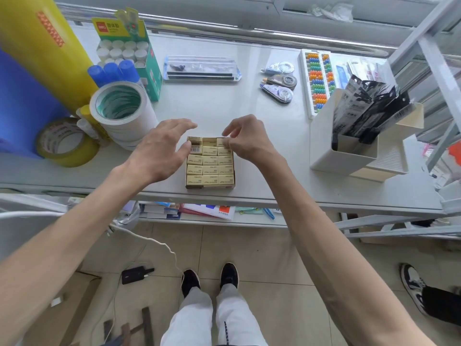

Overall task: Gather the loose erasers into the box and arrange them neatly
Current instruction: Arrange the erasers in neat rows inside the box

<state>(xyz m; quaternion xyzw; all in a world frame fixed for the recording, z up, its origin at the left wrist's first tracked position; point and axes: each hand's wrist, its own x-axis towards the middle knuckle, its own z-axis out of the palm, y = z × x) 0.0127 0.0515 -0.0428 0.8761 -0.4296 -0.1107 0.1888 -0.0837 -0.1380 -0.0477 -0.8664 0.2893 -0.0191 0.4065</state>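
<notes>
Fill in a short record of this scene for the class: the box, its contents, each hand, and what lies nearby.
box: small cardboard box near the table's front edge
contents: erasers in neat rows, nearly full
left hand: open, spread at the box's left side
right hand: fingers pinching at the far right eraser
nearby: tape rolls left, correction tapes beyond

Box (210,181) front: sitting at the table (262,136) edge, nothing blocking it.
Left of box: left hand (159,151) hovering; tape stack (123,113) standing just beyond.
Right of box: bare table running to the white bin (349,156).
Behind box: open table reaching the ruler pack (202,69) and correction tapes (279,82).
Over far row: right hand (247,141) covering it.
</notes>
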